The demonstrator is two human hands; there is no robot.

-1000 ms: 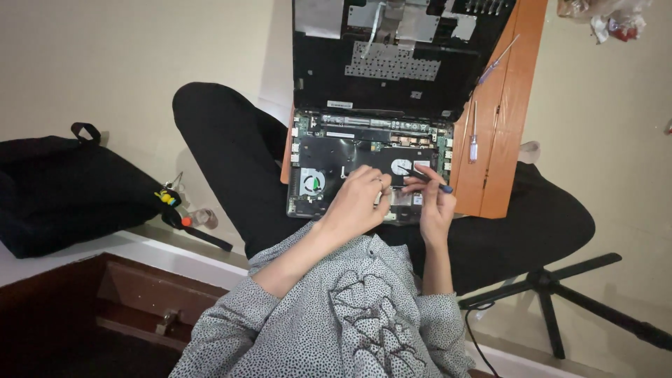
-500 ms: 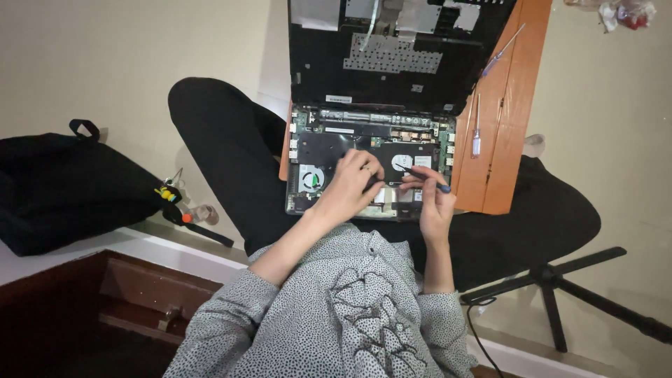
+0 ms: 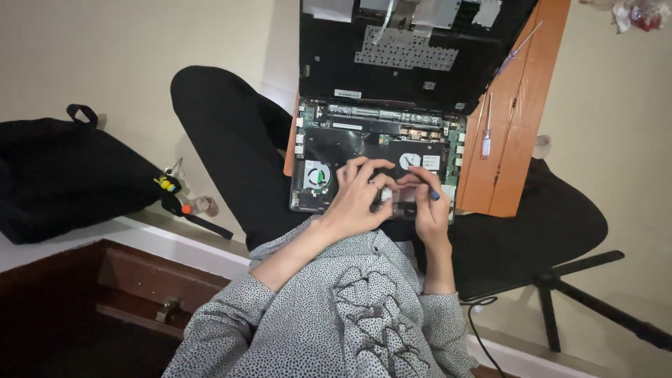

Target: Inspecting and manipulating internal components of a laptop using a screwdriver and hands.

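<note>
Seen from above: an opened laptop base [image 3: 378,164] lying across the lap on an orange wooden board [image 3: 511,140], circuit board and round cooling fan [image 3: 317,175] exposed, with the detached black keyboard panel [image 3: 406,49] propped beyond it.

Left hand [image 3: 360,199] spread over the middle of the base, fingers [image 3: 367,168] curled down and pressing on the internals; whether pinching a small part or only steadying, cannot tell. Right hand [image 3: 427,206] closed around a slim blue-tipped tool [image 3: 432,194], probably a small screwdriver, its working end hidden between the two hands.

Two more screwdrivers [image 3: 486,129] resting on the board to the right, well apart from the hands. Black bag [image 3: 70,175] on the floor to the left; tripod legs [image 3: 581,294] lower right.

Judged good practice for this step:
- tool kept upright and seated squarely before turning
- light, even pressure from the steadying hand, away from the fan and loose ribbon cables
- base kept level on the board so nothing small rolls off the lap
</note>
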